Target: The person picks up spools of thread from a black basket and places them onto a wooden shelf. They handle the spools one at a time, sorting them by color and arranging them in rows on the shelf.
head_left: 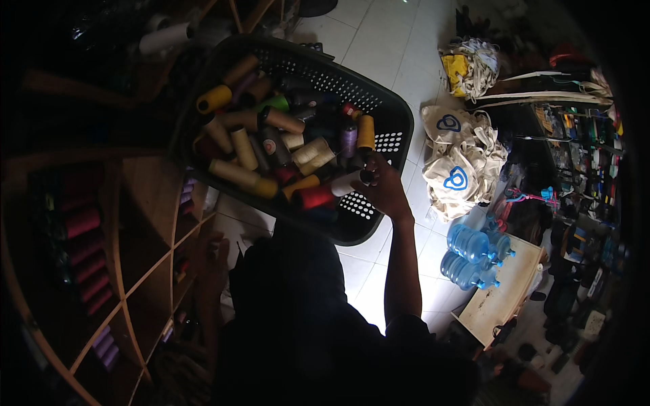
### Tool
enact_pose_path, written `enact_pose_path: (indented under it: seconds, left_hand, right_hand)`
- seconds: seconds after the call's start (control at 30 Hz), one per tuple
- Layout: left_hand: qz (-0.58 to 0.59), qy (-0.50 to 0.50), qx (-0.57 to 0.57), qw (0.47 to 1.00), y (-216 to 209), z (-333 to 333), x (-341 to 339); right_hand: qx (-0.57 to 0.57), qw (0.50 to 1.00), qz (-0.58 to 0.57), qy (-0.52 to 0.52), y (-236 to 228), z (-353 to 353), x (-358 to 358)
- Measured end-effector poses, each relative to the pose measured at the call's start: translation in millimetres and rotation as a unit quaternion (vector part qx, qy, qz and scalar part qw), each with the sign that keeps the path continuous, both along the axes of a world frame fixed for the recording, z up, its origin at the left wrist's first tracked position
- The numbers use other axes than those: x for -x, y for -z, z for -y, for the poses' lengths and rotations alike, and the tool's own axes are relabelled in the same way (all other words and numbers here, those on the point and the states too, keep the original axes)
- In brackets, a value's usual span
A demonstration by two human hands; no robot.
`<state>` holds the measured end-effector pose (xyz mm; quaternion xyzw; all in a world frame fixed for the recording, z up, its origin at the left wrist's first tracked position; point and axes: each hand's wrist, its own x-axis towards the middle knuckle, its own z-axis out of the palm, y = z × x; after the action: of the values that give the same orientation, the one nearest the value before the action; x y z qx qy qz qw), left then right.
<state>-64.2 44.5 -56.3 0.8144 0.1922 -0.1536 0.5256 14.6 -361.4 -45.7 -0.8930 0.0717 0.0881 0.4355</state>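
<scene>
A dark plastic basket (398, 115) with perforated sides holds many thread spools, among them a yellow spool (214, 99), a purple spool (348, 141) and a red spool (313, 197). At the basket's right side, my right hand (384, 188) reaches in. Its fingers are closed around the dark end of a white thread spool (345, 183), which lies beside the red one. My left hand (214, 254) hangs in shadow by the wooden shelf, below the basket's left side. Its fingers are too dim to make out whether they grip anything.
On the left stands a wooden shelf (120, 237) with compartments, some holding dark red spools (89, 264) and purple spools (105, 348). To the right, cream cloth bags (466, 159), blue water bottles (469, 245) and a small wooden table (504, 291) stand on the tiled floor (369, 260).
</scene>
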Motion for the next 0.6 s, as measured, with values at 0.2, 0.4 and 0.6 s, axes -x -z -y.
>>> enact_pose_path:
  seconds: [0.2,0.4,0.6]
  left_hand:
    - [0.108,0.283,-0.015,0.953,-55,92,-59]
    - [0.051,0.213,0.011,0.976,-40,75,-42]
    - [-0.047,0.003,0.090,0.995,-7,24,-15]
  right_hand:
    - [-0.208,0.971,-0.076,-0.087,-34,-86,-1]
    - [-0.028,0.990,0.021,-0.134,45,-50,-9]
    - [0.305,0.930,-0.102,0.178,158,-8,-22]
